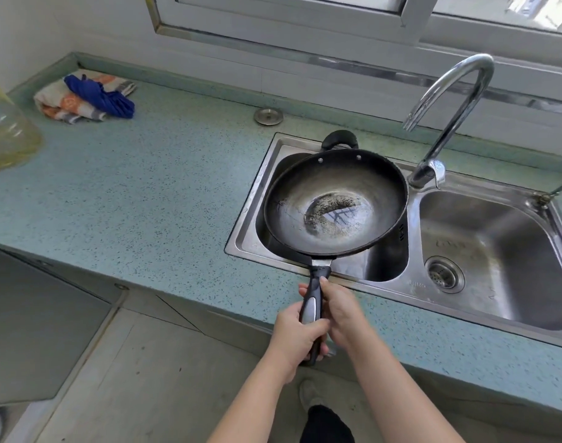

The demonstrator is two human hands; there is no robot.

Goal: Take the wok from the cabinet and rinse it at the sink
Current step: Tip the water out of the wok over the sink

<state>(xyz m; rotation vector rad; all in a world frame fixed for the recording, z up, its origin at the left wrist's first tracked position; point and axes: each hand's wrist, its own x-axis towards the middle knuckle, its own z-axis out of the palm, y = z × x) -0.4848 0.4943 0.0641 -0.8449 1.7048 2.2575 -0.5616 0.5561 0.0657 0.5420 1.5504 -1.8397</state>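
Observation:
A black wok (pixel 335 203) hangs over the left basin of the steel double sink (pixel 484 306), mouth up, with a worn patch and a little water at its bottom. Its long black and grey handle (pixel 311 306) points toward me. My left hand (pixel 297 334) grips the lower part of the handle. My right hand (pixel 340 311) wraps the handle from the right, thumb along its top. The chrome tap (pixel 445 100) arches above the wok's far right rim; no water runs from it.
The speckled green counter (pixel 152 193) stretches left of the sink. Folded cloths (pixel 88 97) lie at the back left, a clear oil jug (pixel 8 135) at the far left. A round metal cap (pixel 268 116) sits behind the sink. An open cabinet door (pixel 33 321) is lower left.

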